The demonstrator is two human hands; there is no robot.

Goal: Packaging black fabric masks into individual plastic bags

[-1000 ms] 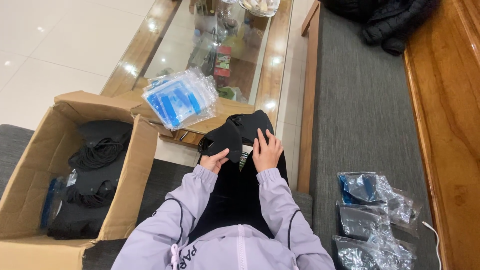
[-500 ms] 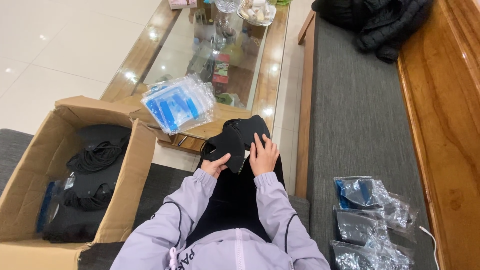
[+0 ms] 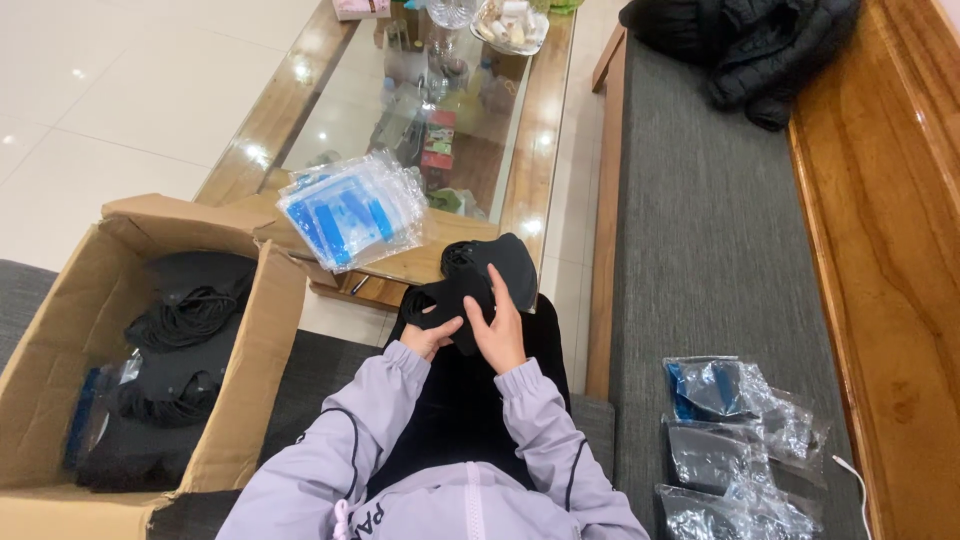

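Both my hands, left point(image 3: 428, 338) and right point(image 3: 498, 330), pinch the soft, light black cloth point(image 3: 480, 280); I judge its edges are best for gripping.

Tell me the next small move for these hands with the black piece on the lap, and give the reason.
Probably fold the black fabric piece flatter. The left hand and right hand both press on it over the lap, and it looks bunched and uneven. The empty clear bags on the box flap and the filled packets on the bench suggest it goes into a bag next.
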